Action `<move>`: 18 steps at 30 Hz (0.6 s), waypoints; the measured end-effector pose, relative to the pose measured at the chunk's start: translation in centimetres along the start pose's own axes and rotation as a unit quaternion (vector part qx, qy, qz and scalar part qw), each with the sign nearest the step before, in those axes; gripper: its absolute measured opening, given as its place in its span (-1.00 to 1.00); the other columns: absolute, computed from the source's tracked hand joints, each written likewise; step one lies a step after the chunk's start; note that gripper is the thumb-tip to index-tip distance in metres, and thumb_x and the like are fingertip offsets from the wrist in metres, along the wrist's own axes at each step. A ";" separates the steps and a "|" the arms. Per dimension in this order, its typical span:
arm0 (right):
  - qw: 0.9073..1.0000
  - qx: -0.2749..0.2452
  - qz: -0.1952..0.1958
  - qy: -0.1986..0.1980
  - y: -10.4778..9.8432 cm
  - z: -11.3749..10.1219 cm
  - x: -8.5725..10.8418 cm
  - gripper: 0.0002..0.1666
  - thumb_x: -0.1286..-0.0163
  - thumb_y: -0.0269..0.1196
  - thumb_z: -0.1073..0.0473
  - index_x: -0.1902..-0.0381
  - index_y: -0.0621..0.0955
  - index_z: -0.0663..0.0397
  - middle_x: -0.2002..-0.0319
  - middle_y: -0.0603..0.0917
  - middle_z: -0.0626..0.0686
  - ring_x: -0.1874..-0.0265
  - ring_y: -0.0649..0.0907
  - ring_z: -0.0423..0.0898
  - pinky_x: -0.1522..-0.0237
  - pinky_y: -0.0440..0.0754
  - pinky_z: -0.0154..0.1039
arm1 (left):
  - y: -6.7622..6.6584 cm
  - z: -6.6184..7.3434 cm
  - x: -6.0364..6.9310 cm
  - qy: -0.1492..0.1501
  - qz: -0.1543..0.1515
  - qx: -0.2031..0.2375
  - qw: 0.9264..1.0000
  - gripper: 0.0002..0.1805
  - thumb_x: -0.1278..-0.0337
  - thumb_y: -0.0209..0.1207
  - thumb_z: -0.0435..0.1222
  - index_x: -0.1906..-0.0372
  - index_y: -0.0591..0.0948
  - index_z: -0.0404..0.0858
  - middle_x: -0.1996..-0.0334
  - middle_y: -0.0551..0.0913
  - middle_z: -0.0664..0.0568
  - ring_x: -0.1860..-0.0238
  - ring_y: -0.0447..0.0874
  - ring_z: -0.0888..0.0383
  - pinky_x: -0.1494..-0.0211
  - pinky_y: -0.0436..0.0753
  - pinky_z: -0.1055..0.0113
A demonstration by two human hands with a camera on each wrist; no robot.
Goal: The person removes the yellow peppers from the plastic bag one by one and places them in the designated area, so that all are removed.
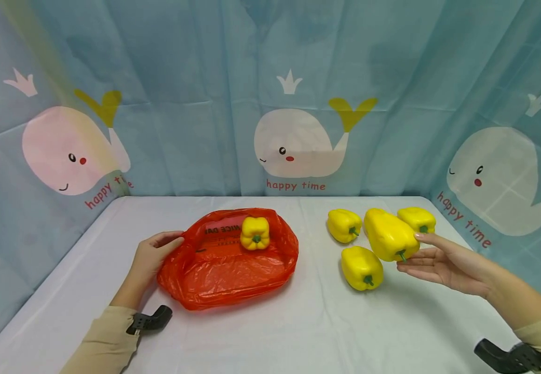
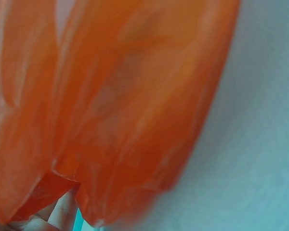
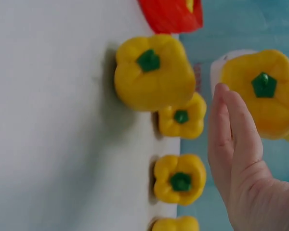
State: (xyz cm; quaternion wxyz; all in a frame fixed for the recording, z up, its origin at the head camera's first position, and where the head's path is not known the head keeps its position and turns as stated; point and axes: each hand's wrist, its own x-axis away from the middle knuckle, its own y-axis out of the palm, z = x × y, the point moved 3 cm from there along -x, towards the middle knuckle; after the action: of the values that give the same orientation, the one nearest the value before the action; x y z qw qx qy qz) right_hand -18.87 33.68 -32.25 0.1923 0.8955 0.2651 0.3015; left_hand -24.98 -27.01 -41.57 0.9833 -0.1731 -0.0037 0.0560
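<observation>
My left hand (image 1: 148,262) pinches the left rim of a red plastic bag (image 1: 224,288), which lies spread with its mouth open on the table. Only bits of those fingers (image 2: 62,211) show below the orange-looking plastic in the left wrist view. Inside the bag, towards its back, sits one yellow bell pepper (image 1: 254,228) with a green stem. On the right, my right hand (image 1: 457,265) holds another yellow bell pepper (image 1: 389,236) above the table, thumb on its upper side and fingers beneath. Its green stem (image 3: 264,85) shows in the right wrist view.
More yellow bell peppers lie around the held one: one in front (image 1: 362,268), one behind left (image 1: 342,224), one behind right (image 1: 415,218). The right wrist view shows a further pepper (image 3: 179,179) between them. A white cloth (image 1: 326,332) covers the table; a blue whale-print curtain (image 1: 195,140) hangs behind.
</observation>
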 end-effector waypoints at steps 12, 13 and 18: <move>0.999 0.018 0.037 0.030 -3.8 1.5 0.2 -0.43 -0.62 -0.17 -0.13 0.08 0.60 0.18 -0.07 0.66 0.23 -0.13 0.69 0.07 -0.30 0.52 -0.14 | 0.1 0.1 0.2 0.002 0.000 -0.002 1.000 -0.35 -0.29 0.21 0.06 -0.27 0.53 -0.33 0.22 0.60 0.55 0.11 0.52 0.53 0.07 0.61 0.66; 0.998 0.017 0.040 0.033 -4.1 1.6 0.2 -0.43 -0.62 -0.17 -0.14 0.08 0.61 0.17 -0.07 0.66 0.23 -0.13 0.69 0.06 -0.31 0.51 -0.14 | 0.1 0.1 0.2 0.002 0.000 -0.003 1.000 -0.35 -0.28 0.21 0.06 -0.27 0.53 -0.33 0.22 0.60 0.55 0.10 0.52 0.52 0.07 0.61 0.66; 0.998 0.023 0.044 0.039 -5.4 2.1 0.1 -0.38 -0.62 -0.17 -0.14 -0.01 0.56 0.29 -0.06 0.66 0.24 -0.12 0.69 0.06 -0.29 0.52 -0.15 | 0.1 0.1 0.2 0.003 0.000 -0.007 1.000 -0.34 -0.28 0.21 0.08 -0.27 0.53 -0.32 0.22 0.59 0.55 0.10 0.52 0.52 0.06 0.60 0.66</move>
State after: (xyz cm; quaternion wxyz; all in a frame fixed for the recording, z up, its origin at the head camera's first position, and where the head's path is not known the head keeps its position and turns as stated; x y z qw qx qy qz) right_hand -19.40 37.61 -36.56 0.1474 0.8982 0.2396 0.3377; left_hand -24.75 -26.86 -41.55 0.9821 -0.1799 -0.0015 0.0555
